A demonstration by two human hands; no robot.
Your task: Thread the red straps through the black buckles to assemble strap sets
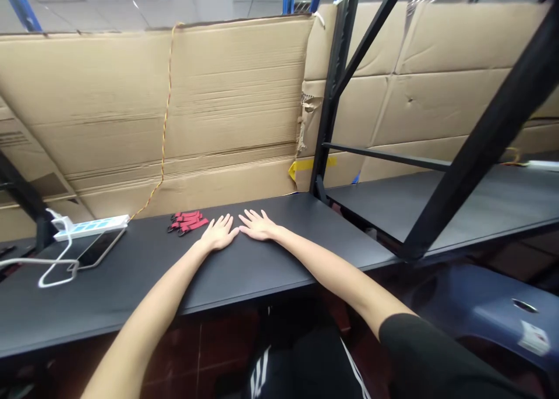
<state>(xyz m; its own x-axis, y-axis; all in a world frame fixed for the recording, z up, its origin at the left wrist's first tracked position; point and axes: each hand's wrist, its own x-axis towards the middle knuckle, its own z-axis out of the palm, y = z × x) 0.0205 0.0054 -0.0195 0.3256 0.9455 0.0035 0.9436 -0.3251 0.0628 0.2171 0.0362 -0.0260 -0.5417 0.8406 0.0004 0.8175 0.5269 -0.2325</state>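
Observation:
Both arms reach forward over a dark grey shelf top (244, 265). My left hand (219, 233) lies flat on it, palm down with the fingers spread, holding nothing. Just beside it, my right hand (257, 225) rests the same way, its thumb tip at or very near the left thumb. Left of my left hand is a small pile of red straps (187, 221) with dark rings or clips at their ends. My left fingertips are close to the straps, with a small gap between.
At the left are a white power strip (94, 227), a phone or tablet (96, 249) and a white cable (56, 279). Cardboard (236, 108) walls the back, with a twisted yellow cord (165, 125) hanging down it. A black metal frame (334, 96) stands right; a blue stool (489, 306) is below.

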